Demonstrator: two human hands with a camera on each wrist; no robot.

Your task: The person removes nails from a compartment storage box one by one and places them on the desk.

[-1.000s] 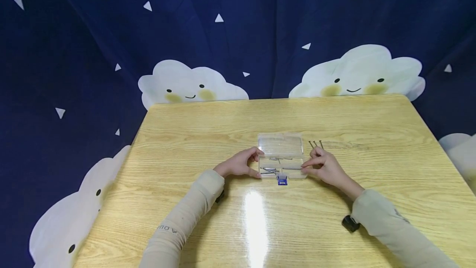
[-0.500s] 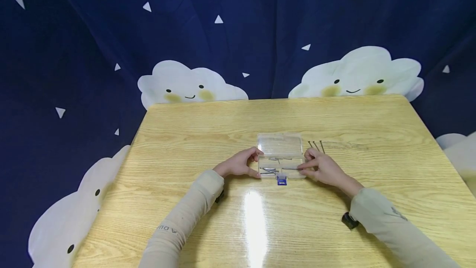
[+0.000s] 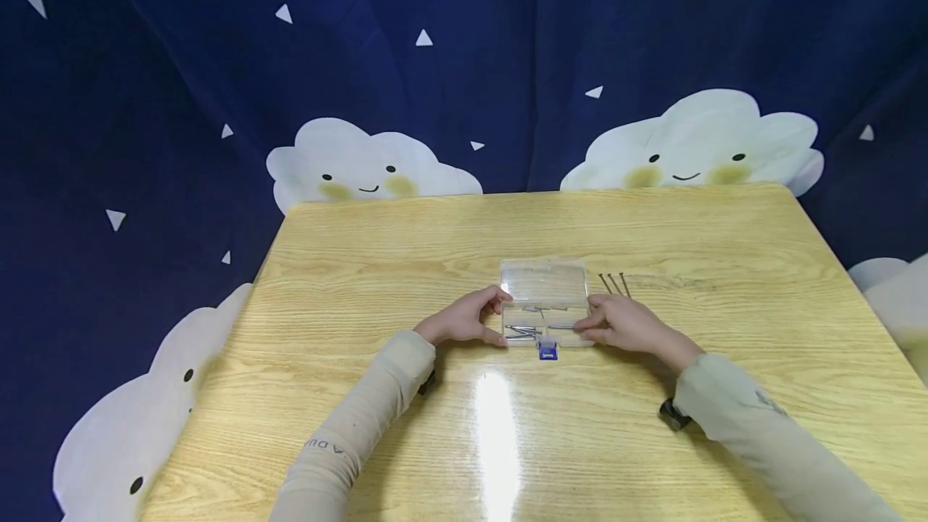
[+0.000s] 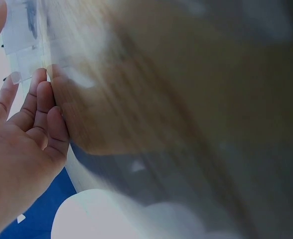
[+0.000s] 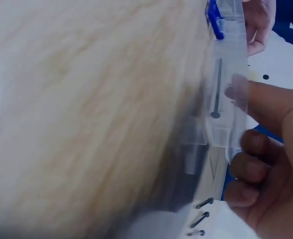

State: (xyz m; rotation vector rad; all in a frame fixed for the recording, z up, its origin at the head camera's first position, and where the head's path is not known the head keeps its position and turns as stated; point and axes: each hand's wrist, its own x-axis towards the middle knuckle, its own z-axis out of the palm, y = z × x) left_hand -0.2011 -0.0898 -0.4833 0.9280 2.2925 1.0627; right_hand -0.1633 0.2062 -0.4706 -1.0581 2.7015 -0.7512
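Note:
A clear plastic box (image 3: 519, 320) stands on the table with its lid (image 3: 544, 280) laid back and its blue latch (image 3: 548, 350) at the front. My left hand (image 3: 465, 318) holds the box's left end, thumb at the front corner and fingers at the back. My right hand (image 3: 622, 325) reaches over the right end into the front right compartment. There a long nail (image 5: 218, 87) lies along the front wall, its head clear of the fingers. The fingertips (image 5: 239, 90) are just beside it, blurred by the clear wall. Several nails (image 3: 523, 333) lie in the front left compartment.
Three brownish nails (image 3: 615, 283) lie side by side on the wooden table (image 3: 377, 256), right of the lid. Small metal pieces (image 3: 534, 309) lie in the box's back section. A dark blue curtain (image 3: 507, 63) with white clouds hangs behind the table.
My right hand has moved a little left, further over the box's right end, and its fingers now lie lower. The left hand and the box stay put.

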